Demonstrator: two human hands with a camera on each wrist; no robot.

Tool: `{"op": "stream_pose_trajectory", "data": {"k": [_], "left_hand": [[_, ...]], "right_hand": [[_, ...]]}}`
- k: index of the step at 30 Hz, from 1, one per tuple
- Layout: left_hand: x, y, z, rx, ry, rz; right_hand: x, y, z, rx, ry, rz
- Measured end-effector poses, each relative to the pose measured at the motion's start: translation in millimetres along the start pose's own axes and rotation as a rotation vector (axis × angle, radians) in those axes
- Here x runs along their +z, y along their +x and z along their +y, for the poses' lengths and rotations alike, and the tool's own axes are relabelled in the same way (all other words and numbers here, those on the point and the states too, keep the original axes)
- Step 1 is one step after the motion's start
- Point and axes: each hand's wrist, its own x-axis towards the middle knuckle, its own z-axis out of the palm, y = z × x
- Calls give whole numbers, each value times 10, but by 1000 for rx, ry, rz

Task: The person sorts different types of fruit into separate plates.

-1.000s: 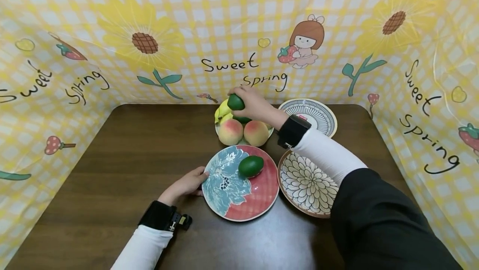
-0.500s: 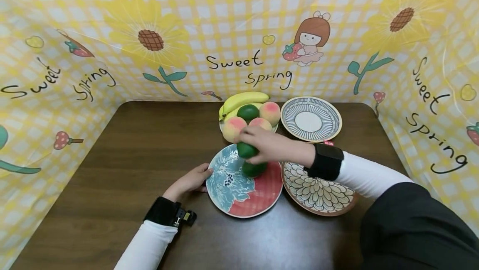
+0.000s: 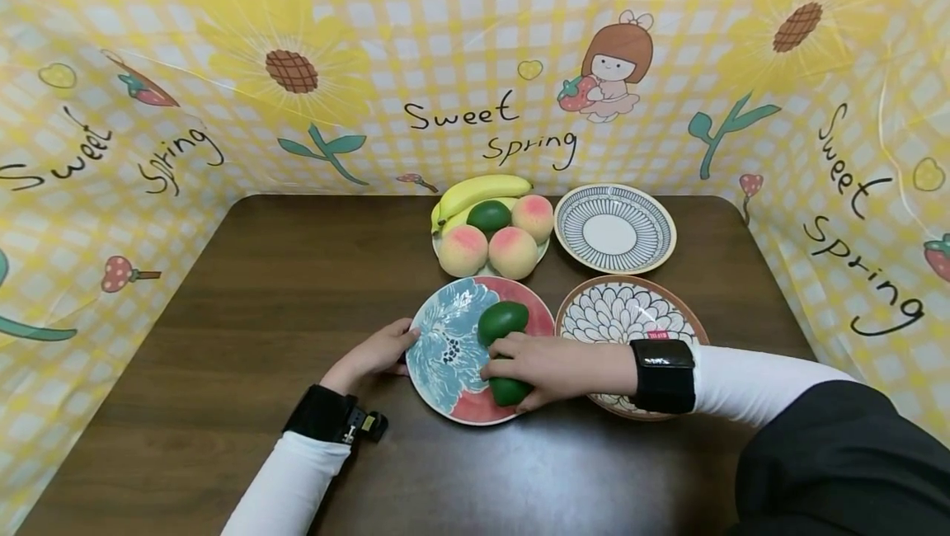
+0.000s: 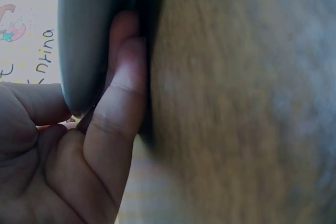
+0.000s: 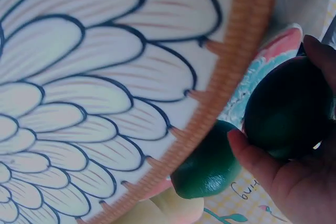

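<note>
My left hand (image 3: 374, 352) holds the left rim of a blue and red flower plate (image 3: 438, 379). In the left wrist view the thumb is on the rim and fingers (image 4: 118, 103) are tucked under the plate's pale underside (image 4: 86, 35). My right hand (image 3: 545, 367) grips a dark green avocado-shaped fruit (image 3: 510, 392) low over this plate's red side. The right wrist view has the held fruit (image 5: 286, 106) between thumb and fingers. Just beyond it a second green fruit (image 3: 503, 322) lies on the plate.
Behind, a small plate bears bananas (image 3: 486, 188), several peaches (image 3: 512, 251) and another green fruit (image 3: 488, 217). To its right stands a white patterned plate (image 3: 614, 231). A brown-rimmed petal plate (image 3: 627, 297) lies under my right forearm, its edge beside the flower plate.
My right hand has brought the second green fruit from the back fruit plate forward to the flower plate, lowering it in front of the first. The left hand keeps its hold.
</note>
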Motion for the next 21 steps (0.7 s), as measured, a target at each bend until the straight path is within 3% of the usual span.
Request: {"op": "stream_pose_trajectory", "data": {"k": [5, 9, 14, 21], "left_hand": [[0, 3, 8, 7, 19, 1], [-1, -7, 18, 4, 24, 0], [-6, -18, 37, -2, 21, -2], [-7, -2, 13, 19, 24, -2]], "right_hand": [[75, -2, 32, 43, -43, -67], [111, -7, 49, 78, -6, -87], [130, -20, 59, 96, 59, -67], [91, -34, 50, 84, 56, 10]]}}
